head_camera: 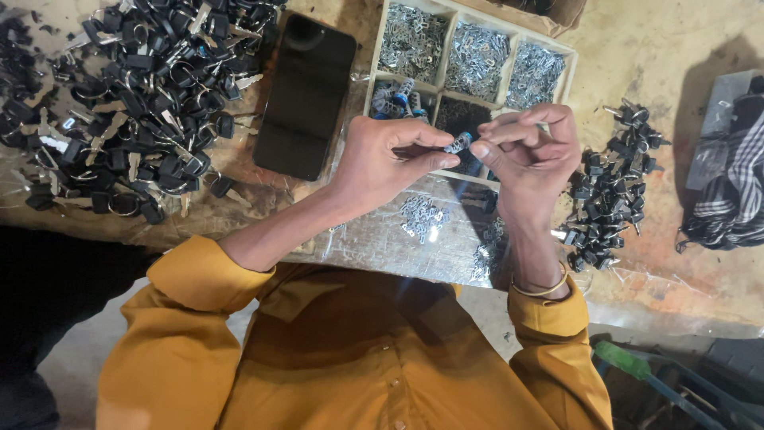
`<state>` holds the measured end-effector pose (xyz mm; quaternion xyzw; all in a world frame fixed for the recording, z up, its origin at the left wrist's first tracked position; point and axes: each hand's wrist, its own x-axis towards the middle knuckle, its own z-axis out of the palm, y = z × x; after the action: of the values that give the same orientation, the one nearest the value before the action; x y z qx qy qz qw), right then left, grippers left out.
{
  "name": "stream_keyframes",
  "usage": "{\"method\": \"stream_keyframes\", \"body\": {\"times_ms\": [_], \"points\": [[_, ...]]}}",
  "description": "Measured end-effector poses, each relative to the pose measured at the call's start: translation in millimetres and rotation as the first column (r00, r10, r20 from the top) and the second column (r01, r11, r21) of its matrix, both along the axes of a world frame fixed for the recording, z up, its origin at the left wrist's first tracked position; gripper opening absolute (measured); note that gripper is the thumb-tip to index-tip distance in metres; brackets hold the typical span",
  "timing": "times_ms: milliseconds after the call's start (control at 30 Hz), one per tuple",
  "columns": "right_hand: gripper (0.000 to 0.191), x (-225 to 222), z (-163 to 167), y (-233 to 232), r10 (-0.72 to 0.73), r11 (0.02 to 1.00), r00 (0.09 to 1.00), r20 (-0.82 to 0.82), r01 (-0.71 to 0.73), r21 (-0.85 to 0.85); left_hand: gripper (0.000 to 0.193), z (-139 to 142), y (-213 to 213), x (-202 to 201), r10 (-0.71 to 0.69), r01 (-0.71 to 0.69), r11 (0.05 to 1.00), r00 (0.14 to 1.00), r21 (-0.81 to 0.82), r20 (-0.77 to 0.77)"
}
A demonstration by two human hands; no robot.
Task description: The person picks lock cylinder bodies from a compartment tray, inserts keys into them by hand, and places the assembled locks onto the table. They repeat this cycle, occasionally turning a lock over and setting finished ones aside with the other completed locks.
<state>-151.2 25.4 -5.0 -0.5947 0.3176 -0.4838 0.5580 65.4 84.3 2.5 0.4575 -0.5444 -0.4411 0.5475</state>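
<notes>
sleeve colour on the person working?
Mustard yellow sleeves, plain, no pattern. Head view shows them clearly.

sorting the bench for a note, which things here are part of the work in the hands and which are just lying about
In use: small metal cylinder pinched between left hand and right hand; compartment tray of metal parts.

Lying about: black phone; key pile; striped cloth.

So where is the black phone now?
In the head view the phone lies flat on the table, between the pile of black keys on its left and the compartment tray on its right.
</notes>
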Motion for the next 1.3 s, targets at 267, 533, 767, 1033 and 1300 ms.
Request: {"method": "stream_keyframes", "body": {"times_ms": [267,533,767,1033,1300], "points": [[0.034,-4,33,-14,-0.043,0.931,0.79,-0.611,-0.191,-0.312,0.021,-2,0,1,0.025,-0.024,0.999,0.998,0.025,-0.065],[0.016,7,31,-7,-0.276,0.838,0.558,-0.782,-0.259,-0.48,0.021,-4,0,2,0.048,-0.045,0.998,0.996,0.031,-0.074],[0.014,5,39,-8,-0.24,0.89,0.608,-0.757,-0.174,-0.421,0.021,-1,1,3,0.051,-0.051,0.999,0.999,0.015,0.017],[0.013,11,43,0,0.02,0.957,0.868,-0.496,-0.16,-0.242,0.021,2,1,2,0.046,-0.046,0.999,0.987,-0.005,0.157],[0.019,17,44,5,-0.116,0.88,0.765,-0.634,-0.216,-0.422,0.022,1,2,2,0.047,-0.047,0.999,0.983,-0.006,0.178]]}}
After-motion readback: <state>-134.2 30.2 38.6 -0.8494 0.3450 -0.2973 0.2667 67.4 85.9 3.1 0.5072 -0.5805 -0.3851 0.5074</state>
